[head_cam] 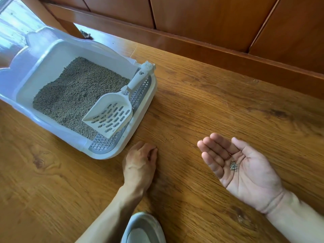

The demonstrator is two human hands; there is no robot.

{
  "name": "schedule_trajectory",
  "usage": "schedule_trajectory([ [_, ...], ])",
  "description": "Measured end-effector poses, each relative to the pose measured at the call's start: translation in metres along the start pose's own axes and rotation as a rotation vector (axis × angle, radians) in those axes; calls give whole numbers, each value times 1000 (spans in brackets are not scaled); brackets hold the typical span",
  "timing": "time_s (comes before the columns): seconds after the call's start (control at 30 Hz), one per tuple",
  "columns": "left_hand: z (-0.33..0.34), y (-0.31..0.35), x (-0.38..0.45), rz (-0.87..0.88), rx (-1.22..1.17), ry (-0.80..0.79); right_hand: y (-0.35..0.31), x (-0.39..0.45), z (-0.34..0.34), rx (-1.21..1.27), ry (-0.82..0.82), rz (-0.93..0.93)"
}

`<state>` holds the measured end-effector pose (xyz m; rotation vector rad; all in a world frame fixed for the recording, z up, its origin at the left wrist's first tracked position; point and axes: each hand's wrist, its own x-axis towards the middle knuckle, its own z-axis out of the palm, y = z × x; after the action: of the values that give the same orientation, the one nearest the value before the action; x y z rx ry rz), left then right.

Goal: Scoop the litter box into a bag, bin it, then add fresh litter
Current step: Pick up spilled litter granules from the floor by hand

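A few litter bits are held in the right hand, which is open wide, palm up. If it is tipped, they could be dropped on the wood floor. The left hand is pressed to the floor with curled fingers; nothing can be seen in it. The litter box is just beside it, and the scoop is rested inside. More crumbs could be missed.

wood-grain floor, reddish wooden panelling
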<state>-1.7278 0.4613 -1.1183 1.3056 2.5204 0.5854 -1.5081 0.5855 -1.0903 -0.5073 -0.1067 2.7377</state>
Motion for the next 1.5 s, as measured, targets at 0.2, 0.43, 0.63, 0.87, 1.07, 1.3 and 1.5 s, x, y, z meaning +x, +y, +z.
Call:
schedule_trajectory([
  [0.2, -3, 5, 5, 97, 88, -32, 0, 0, -2, -5, -7, 4],
  [0.43, 10, 31, -5, 270, 32, -68, -1, -2, -3, -23, 48, -2],
  [0.63, 21, 37, -3, 307, 39, -75, 1, -5, -4, 12, 107, 8],
  [0.87, 28, 41, 0, 307, 128, -110, -5, -2, -8, -3, 84, 8],
  [1.07, -14, 91, -10, 329, -282, 42, -7, -6, -6, -29, 245, -55],
  [1.3, -23, 143, -23, 693, -86, 12, -6, -6, -4, -80, 213, 27],
  [1.5, -28, 141, -23, 652, -254, 200, -11, -5, 5, -109, 200, -61],
])
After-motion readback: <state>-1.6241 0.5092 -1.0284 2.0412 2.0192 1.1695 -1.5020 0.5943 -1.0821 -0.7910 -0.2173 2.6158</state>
